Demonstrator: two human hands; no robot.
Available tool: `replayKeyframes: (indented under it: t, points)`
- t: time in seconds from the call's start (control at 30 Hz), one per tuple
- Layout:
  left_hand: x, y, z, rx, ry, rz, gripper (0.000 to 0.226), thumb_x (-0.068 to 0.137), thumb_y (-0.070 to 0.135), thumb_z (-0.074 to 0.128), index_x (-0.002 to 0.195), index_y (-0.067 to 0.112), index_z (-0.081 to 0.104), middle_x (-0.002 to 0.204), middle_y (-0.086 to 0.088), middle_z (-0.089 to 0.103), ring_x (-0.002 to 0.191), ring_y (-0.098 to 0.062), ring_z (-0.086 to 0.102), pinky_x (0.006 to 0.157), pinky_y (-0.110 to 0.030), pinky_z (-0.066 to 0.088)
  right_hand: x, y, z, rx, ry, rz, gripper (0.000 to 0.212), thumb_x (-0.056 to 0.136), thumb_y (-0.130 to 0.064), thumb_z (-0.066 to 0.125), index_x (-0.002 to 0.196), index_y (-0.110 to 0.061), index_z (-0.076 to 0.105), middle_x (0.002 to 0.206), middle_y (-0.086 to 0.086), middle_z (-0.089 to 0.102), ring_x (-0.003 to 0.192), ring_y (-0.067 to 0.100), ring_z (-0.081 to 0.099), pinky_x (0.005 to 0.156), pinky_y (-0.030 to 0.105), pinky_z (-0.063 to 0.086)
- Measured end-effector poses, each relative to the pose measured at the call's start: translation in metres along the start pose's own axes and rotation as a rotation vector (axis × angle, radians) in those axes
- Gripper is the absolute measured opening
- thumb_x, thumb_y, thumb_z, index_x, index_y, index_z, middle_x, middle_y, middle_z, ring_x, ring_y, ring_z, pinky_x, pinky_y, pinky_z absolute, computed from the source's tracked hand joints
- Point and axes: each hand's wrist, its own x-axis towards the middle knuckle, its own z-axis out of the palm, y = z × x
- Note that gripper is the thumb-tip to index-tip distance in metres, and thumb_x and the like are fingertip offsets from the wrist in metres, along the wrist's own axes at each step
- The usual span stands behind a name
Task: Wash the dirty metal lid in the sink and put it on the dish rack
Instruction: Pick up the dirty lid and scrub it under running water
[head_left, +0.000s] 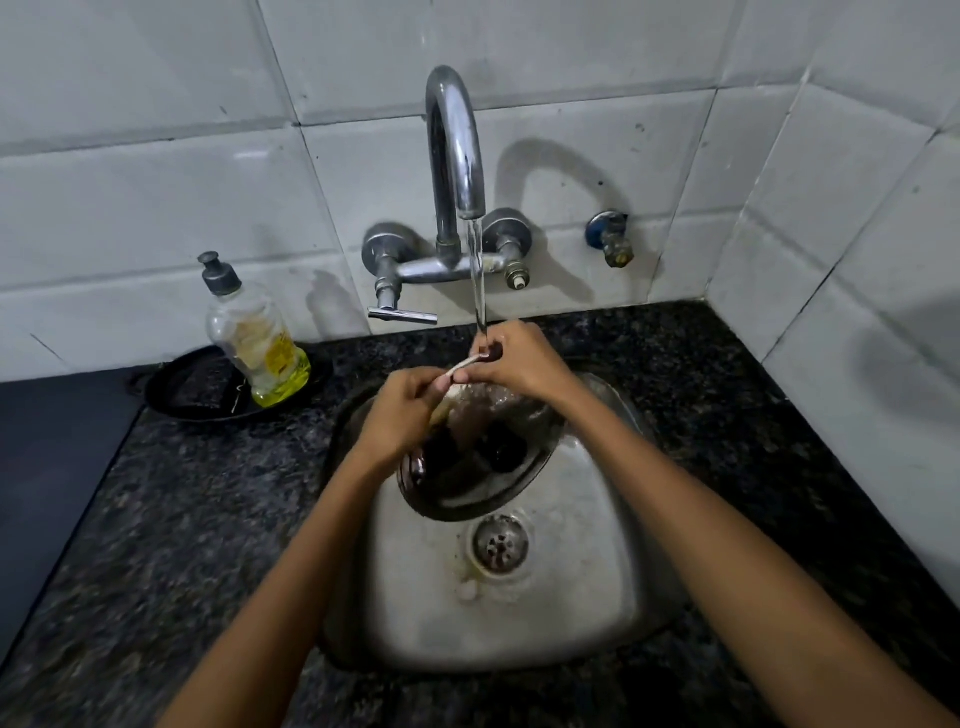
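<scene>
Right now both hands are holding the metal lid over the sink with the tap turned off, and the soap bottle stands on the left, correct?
Not quite: the tap is on. The head view shows water streaming onto the hands. The rest holds: the left hand and right hand hold the metal lid over the sink, and the soap bottle stands on the left.

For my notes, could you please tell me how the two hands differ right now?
The right hand is higher, directly under the running water, while the left hand sits lower and left of the stream. The right grips the lid's top rim; the left grips its left side. Both hold the lid over the sink.
</scene>
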Motion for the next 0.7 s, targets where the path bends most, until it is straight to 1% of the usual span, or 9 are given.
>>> replayKeyframes:
  t: [0.17,0.27,0.33,0.37,0.43,0.53,0.57,0.63,0.7]
  points:
    - [-0.011,-0.018,-0.010,-0.340,0.188,-0.136,0.036,0.094,0.009,0.041,0.062,0.009,0.057,0.045,0.007,0.052,0.045,-0.008,0.043,0.048,-0.021,0.035,-0.013,0.056,-0.015,0.128,0.086,0.253,0.050,0.081,-0.043,0.061,0.053,-0.003,0.050,0.053,0.005,0.042,0.052,0.011,0.040,0.049,0.022,0.027]
    - [-0.013,-0.030,-0.011,-0.502,0.251,-0.231,0.042,0.096,0.012,0.039,0.057,0.012,0.055,0.040,0.005,0.052,0.035,-0.006,0.043,0.038,-0.017,0.039,-0.029,0.083,-0.015,0.336,0.054,0.348,0.030,0.088,-0.023,0.057,0.078,0.005,0.063,0.074,0.013,0.057,0.069,0.020,0.051,0.059,0.028,0.037]
    - [-0.011,-0.041,-0.002,-0.613,0.262,-0.322,0.043,0.097,0.014,0.038,0.064,0.010,0.065,0.055,-0.003,0.063,0.048,-0.011,0.055,0.045,-0.019,0.050,-0.038,0.084,-0.019,0.397,0.016,0.337,0.014,0.088,-0.006,0.054,0.077,-0.003,0.063,0.079,0.015,0.063,0.071,0.012,0.059,0.066,0.024,0.044]
    - [-0.009,-0.049,0.003,-0.638,0.258,-0.400,0.037,0.097,0.019,0.037,0.079,0.009,0.068,0.073,-0.011,0.066,0.061,-0.018,0.058,0.052,-0.024,0.052,-0.041,0.079,-0.023,0.379,0.021,0.300,0.018,0.086,-0.001,0.053,0.072,-0.010,0.061,0.074,0.011,0.062,0.065,0.005,0.059,0.065,0.021,0.044]
    - [-0.008,-0.065,0.010,-0.620,0.137,-0.648,0.046,0.095,0.044,0.033,0.111,0.009,0.060,0.100,-0.014,0.057,0.075,-0.022,0.052,0.060,-0.029,0.046,-0.050,0.063,-0.027,0.176,0.068,0.207,0.021,0.081,0.000,0.058,0.068,-0.017,0.059,0.069,0.003,0.062,0.064,0.006,0.059,0.066,0.025,0.044]
    - [-0.014,-0.077,0.024,-0.838,-0.201,-0.989,0.080,0.083,0.071,0.022,0.114,0.004,0.050,0.105,-0.024,0.053,0.092,-0.039,0.054,0.061,-0.045,0.057,-0.082,0.035,-0.010,-0.259,-0.002,0.007,0.017,0.075,-0.001,0.061,0.075,-0.017,0.062,0.072,0.003,0.063,0.071,0.018,0.058,0.063,0.029,0.043]
    - [-0.017,-0.075,0.032,-0.925,-0.221,-1.039,0.079,0.086,0.066,0.022,0.116,-0.003,0.047,0.105,-0.030,0.053,0.094,-0.043,0.054,0.054,-0.044,0.059,-0.097,0.026,0.000,-0.324,-0.042,-0.074,0.021,0.074,0.003,0.059,0.075,-0.017,0.060,0.071,0.001,0.060,0.069,0.018,0.056,0.058,0.025,0.041]
    - [-0.024,-0.069,0.050,-0.964,-0.092,-1.097,0.057,0.097,0.040,0.026,0.123,-0.009,0.039,0.107,-0.031,0.051,0.094,-0.043,0.057,0.047,-0.038,0.057,-0.121,0.015,0.014,-0.356,-0.130,-0.173,0.027,0.072,0.009,0.057,0.073,-0.018,0.056,0.069,-0.001,0.056,0.064,0.018,0.054,0.053,0.020,0.035]
    - [-0.031,-0.074,0.063,-0.901,0.102,-1.066,0.028,0.099,0.014,0.026,0.105,-0.005,0.046,0.092,-0.025,0.058,0.080,-0.029,0.068,0.053,-0.032,0.058,-0.136,0.014,0.020,-0.365,-0.174,-0.178,0.025,0.071,0.009,0.059,0.080,-0.014,0.062,0.076,0.005,0.064,0.069,0.022,0.059,0.058,0.023,0.039]
